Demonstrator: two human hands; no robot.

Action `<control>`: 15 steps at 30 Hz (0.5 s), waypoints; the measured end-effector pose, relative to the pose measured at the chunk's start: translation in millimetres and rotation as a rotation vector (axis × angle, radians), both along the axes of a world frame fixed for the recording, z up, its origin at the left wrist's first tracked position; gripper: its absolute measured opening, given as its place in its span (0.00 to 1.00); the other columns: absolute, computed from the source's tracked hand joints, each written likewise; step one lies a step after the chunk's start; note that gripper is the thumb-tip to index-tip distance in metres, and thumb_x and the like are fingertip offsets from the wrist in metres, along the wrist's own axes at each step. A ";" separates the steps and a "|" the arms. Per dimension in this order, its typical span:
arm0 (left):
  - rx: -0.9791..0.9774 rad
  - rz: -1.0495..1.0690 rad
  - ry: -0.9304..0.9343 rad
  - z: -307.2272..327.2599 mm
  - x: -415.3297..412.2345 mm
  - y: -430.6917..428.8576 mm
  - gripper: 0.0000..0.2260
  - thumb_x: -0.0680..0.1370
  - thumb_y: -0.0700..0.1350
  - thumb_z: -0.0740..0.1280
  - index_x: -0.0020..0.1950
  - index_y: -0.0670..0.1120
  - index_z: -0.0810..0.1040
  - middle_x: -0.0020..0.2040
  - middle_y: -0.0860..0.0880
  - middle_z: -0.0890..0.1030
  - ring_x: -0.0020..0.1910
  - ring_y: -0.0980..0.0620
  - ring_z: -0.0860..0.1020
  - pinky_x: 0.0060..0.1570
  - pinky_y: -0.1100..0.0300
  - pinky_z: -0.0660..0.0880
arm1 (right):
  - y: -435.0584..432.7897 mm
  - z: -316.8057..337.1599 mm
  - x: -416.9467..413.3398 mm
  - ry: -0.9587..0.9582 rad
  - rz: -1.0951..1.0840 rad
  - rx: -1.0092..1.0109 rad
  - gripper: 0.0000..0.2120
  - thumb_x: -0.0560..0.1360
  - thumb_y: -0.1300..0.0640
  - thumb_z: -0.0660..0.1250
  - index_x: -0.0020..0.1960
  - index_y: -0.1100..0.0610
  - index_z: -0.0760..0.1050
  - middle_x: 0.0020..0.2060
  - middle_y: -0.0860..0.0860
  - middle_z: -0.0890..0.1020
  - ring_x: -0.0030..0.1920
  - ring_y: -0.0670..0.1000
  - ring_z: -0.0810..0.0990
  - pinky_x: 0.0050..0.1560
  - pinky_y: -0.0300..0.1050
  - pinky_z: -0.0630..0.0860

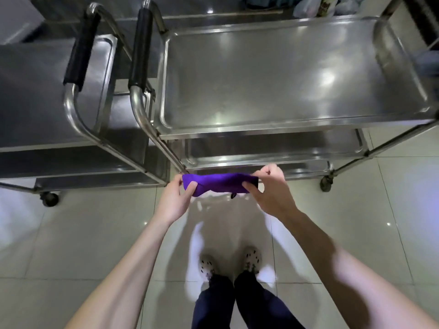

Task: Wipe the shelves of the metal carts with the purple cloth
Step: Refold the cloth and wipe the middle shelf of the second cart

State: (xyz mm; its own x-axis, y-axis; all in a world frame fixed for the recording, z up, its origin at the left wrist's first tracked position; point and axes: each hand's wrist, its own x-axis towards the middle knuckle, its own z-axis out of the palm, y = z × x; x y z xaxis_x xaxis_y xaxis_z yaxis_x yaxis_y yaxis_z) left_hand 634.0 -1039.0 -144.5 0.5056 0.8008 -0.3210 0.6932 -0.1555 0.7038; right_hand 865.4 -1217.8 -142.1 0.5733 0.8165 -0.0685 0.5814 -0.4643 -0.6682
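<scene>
pinching the purple cloth (219, 182) at both ends: left grip (175, 198) clamped on one end with the thumb on top, right grip (268, 188) clamped on the other, fingers curled round the edge. holding it stretched in the air just in front of the right cart (164, 148), down by the lower shelves (261, 160), touching neither of them, well short of the top shelf (285, 79).

judging by the slight sag along the lower edge: light, soft, limp, with no stiffness of its own and no risk of breaking. likely to drag a little on the steel rather than skate, though impossible to tell damp from dry here. best taken bunched into one palm, fingers spread flat over the pad for the wiping stroke; for refolding, kept by the two ends as here.

as for looks: deep violet, evenly coloured, gathered or folded into a narrow band, thicker toward the left grip. matt, slightly fuzzy surface, probably microfibre. small dark tag (233, 195) dangling from the lower edge toward the right grip.
</scene>
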 end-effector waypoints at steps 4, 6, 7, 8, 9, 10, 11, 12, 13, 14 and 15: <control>-0.078 0.182 -0.036 -44.1 24.7 10.8 0.14 0.83 0.60 0.66 0.48 0.51 0.72 0.39 0.56 0.76 0.40 0.54 0.75 0.41 0.56 0.70 | 19.7 -34.8 5.3 0.565 -0.248 -0.101 0.15 0.82 0.44 0.73 0.54 0.55 0.74 0.43 0.49 0.84 0.44 0.51 0.84 0.39 0.32 0.75; -0.164 0.243 -0.125 -65.7 32.0 19.7 0.15 0.82 0.58 0.69 0.61 0.50 0.73 0.44 0.58 0.80 0.46 0.53 0.79 0.47 0.58 0.73 | 24.1 -64.0 1.3 0.726 -0.283 -0.063 0.23 0.78 0.58 0.79 0.67 0.53 0.70 0.45 0.49 0.87 0.45 0.49 0.87 0.44 0.39 0.81; -0.222 0.217 -0.181 -79.3 32.6 26.0 0.18 0.82 0.53 0.72 0.67 0.52 0.70 0.45 0.60 0.82 0.47 0.57 0.81 0.48 0.62 0.75 | 23.7 -81.1 -0.6 0.734 -0.267 -0.067 0.30 0.78 0.64 0.77 0.71 0.52 0.64 0.41 0.46 0.87 0.42 0.46 0.87 0.42 0.39 0.81; -0.269 0.149 -0.223 -94.6 31.5 31.2 0.21 0.82 0.45 0.74 0.70 0.54 0.67 0.45 0.61 0.84 0.45 0.60 0.82 0.48 0.65 0.77 | 22.6 -98.8 -2.1 0.699 -0.250 -0.079 0.33 0.78 0.67 0.74 0.72 0.50 0.59 0.35 0.44 0.85 0.36 0.42 0.84 0.38 0.38 0.78; -0.299 0.073 -0.242 -109.7 30.7 35.3 0.23 0.80 0.39 0.74 0.69 0.55 0.68 0.46 0.58 0.84 0.43 0.59 0.82 0.47 0.64 0.78 | 22.5 -114.4 -3.1 0.662 -0.245 -0.081 0.32 0.79 0.68 0.71 0.71 0.48 0.57 0.32 0.43 0.83 0.32 0.40 0.80 0.35 0.37 0.76; -0.293 0.007 -0.213 -124.0 32.7 39.8 0.22 0.78 0.35 0.74 0.65 0.54 0.72 0.48 0.53 0.84 0.44 0.55 0.81 0.48 0.58 0.77 | 25.0 -126.5 -2.3 0.620 -0.241 -0.080 0.30 0.80 0.67 0.70 0.70 0.47 0.57 0.33 0.44 0.81 0.30 0.41 0.78 0.35 0.39 0.74; -0.246 -0.023 -0.174 -139.2 37.4 45.5 0.18 0.77 0.34 0.74 0.60 0.52 0.76 0.49 0.49 0.83 0.46 0.51 0.80 0.49 0.54 0.75 | 29.7 -137.1 0.7 0.573 -0.237 -0.065 0.27 0.80 0.65 0.69 0.68 0.45 0.59 0.37 0.45 0.79 0.32 0.43 0.76 0.36 0.42 0.73; -0.181 -0.023 -0.149 -150.7 45.5 53.1 0.14 0.77 0.34 0.74 0.55 0.51 0.80 0.50 0.49 0.83 0.47 0.49 0.80 0.52 0.51 0.74 | 38.4 -145.6 6.2 0.491 -0.229 -0.046 0.24 0.80 0.62 0.69 0.65 0.42 0.62 0.42 0.48 0.79 0.35 0.47 0.76 0.38 0.46 0.72; -0.127 -0.005 -0.159 -161.2 56.7 63.4 0.11 0.77 0.35 0.75 0.53 0.50 0.84 0.51 0.49 0.85 0.50 0.46 0.81 0.56 0.50 0.76 | 50.6 -153.6 14.5 0.400 -0.228 -0.010 0.20 0.80 0.60 0.69 0.62 0.41 0.65 0.45 0.49 0.80 0.37 0.49 0.76 0.41 0.48 0.72; -0.099 0.005 -0.185 -168.7 70.2 74.9 0.10 0.78 0.36 0.75 0.55 0.49 0.86 0.55 0.48 0.86 0.55 0.43 0.82 0.61 0.50 0.76 | 65.5 -160.4 25.0 0.310 -0.237 0.048 0.16 0.81 0.59 0.69 0.59 0.41 0.68 0.47 0.49 0.81 0.40 0.50 0.77 0.43 0.50 0.71; -0.081 -0.008 -0.215 -176.6 84.6 87.2 0.11 0.80 0.36 0.74 0.60 0.48 0.86 0.59 0.47 0.86 0.60 0.43 0.82 0.66 0.51 0.76 | 81.8 -168.3 36.9 0.238 -0.235 0.105 0.13 0.82 0.58 0.69 0.60 0.43 0.71 0.50 0.48 0.82 0.43 0.48 0.78 0.46 0.49 0.71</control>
